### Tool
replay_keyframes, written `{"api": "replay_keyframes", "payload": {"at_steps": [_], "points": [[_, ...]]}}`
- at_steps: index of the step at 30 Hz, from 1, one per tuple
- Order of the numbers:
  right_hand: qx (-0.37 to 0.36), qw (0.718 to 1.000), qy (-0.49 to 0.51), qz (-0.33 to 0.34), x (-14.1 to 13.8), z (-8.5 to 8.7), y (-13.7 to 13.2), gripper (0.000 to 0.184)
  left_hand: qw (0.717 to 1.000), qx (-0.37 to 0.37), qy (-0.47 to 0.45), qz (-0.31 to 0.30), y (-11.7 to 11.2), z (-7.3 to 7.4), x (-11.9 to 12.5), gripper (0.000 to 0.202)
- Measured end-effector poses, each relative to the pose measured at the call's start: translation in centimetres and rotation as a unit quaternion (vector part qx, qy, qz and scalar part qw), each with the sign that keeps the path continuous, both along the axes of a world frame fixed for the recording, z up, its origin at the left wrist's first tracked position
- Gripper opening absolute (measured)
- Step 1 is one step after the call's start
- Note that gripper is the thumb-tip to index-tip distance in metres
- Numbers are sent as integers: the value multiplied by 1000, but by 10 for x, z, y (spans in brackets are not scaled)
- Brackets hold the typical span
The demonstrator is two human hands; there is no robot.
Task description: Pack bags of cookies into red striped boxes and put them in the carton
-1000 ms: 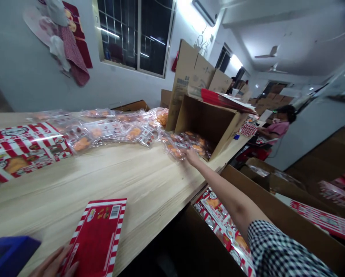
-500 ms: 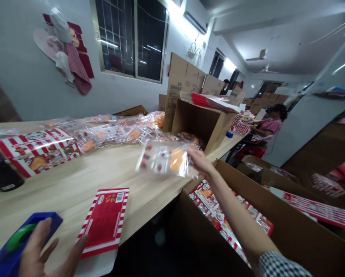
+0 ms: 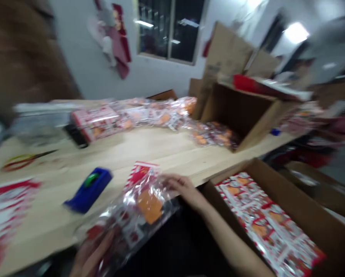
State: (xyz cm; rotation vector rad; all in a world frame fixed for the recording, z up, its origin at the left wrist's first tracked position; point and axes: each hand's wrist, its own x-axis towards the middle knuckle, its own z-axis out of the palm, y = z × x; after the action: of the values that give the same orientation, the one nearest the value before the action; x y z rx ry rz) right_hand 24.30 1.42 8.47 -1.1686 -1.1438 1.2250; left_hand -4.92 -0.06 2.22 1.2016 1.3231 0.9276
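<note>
A dark window (image 3: pixel 156 34) sits at top centre. Scissors (image 3: pixel 32 157) lie mid-left. Pink cloth (image 3: pixel 119 50), probably, hangs blurred upper left.

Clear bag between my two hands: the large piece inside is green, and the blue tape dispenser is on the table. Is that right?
Not quite: the large piece inside the clear bag is orange, as the head view shows. The bag is between your left hand and right hand, and the blue tape dispenser is on the table.

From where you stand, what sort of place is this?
Probably a packing workshop: a blue tape dispenser and heaped clear packets lie on a wooden table, and an open carton beside it holds red-and-white printed packaging.
</note>
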Motion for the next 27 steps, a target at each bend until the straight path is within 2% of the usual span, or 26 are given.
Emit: {"api": "replay_keyframes", "payload": {"at_steps": [1,2,3,5,7,8,9,10,12,14,16,18,20,22,24,27], "points": [[13,1000,-25,-6,4,1,9,45,991,-76,-79,71,-3,6,-6,49],[26,998,-53,-14,8,2,18,46,971,-114,-161,133,-5,13,-11,52],[39,996,-84,-18,12,1,28,45,950,-115,-224,184,-6,18,-15,54],[60,989,-134,-7,18,-2,47,41,921,-94,-292,240,-6,24,-24,53],[92,977,-187,48,22,-8,64,41,904,-70,-320,275,-7,25,-33,52],[119,961,-236,84,22,-12,72,49,898,-64,-325,289,-8,25,-38,53],[140,935,-301,122,21,-16,79,64,894,-62,-327,299,-10,23,-42,54],[158,899,-375,165,18,-21,87,81,893,-64,-327,304,-11,22,-46,54],[178,797,-523,245,9,-32,102,115,895,-59,-326,300,-13,20,-52,53],[203,692,-625,300,-4,-43,116,137,898,-51,-326,289,-14,19,-55,49],[250,615,-673,325,-17,-52,127,146,898,-51,-323,293,-15,20,-58,47],[292,568,-688,344,-29,-57,134,139,895,-64,-315,310,-15,20,-61,46],[298,549,-687,372,-37,-58,138,128,891,-83,-307,325,-16,19,-63,45],[273,551,-682,397,-42,-57,139,121,890,-97,-302,328,-17,19,-67,44],[242,564,-678,405,-42,-56,135,121,891,-106,-299,325,-19,19,-71,44],[219,604,-659,391,-37,-59,123,123,891,-102,-282,340,-23,22,-76,44]]}}
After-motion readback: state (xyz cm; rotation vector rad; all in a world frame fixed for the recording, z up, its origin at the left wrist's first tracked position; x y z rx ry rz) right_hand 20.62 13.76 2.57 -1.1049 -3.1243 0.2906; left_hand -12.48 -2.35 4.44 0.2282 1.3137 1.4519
